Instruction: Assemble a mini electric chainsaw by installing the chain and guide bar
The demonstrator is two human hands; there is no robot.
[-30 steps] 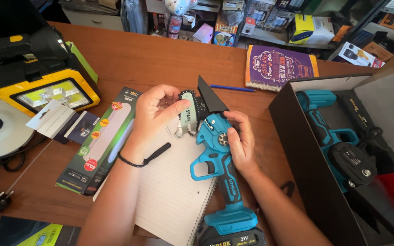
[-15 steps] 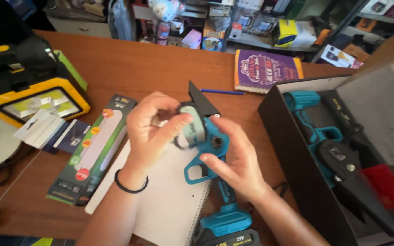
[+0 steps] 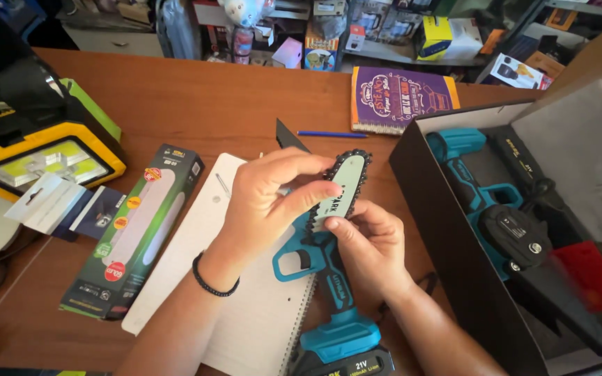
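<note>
Far left of frame: one yellow-and-black work light [image 3: 33,157] on the wooden table [image 3: 196,104], with loose white and dark cards just below it. Next right, one green-and-black bar package [image 3: 137,233] lying flat, touching one spiral notebook [image 3: 245,306] that runs down to the lower centre.

Centre: left hand [image 3: 266,202], dark band at the wrist, fingers curled and pinching the saw chain [image 3: 346,184] and pale green guide bar [image 3: 343,188] from the left. Right hand [image 3: 374,247] just below, thumb and fingertips pressed to the bar's lower end. Both sit on one teal mini chainsaw [image 3: 329,278], lying over the notebook at centre frame, battery end toward the bottom edge.

Judged step: seating chain and bar on the saw body. The next move likely calls for keeping the chain links in the bar groove while the bar's foot is lined up on its mount; slack chain could slip off.

Upper centre: one blue pen [image 3: 332,134], one purple notebook [image 3: 398,97].

Right: one open black box [image 3: 440,209] holding a second teal saw [image 3: 485,202].

Count: two saws, two hands, one chain, one bar.
</note>
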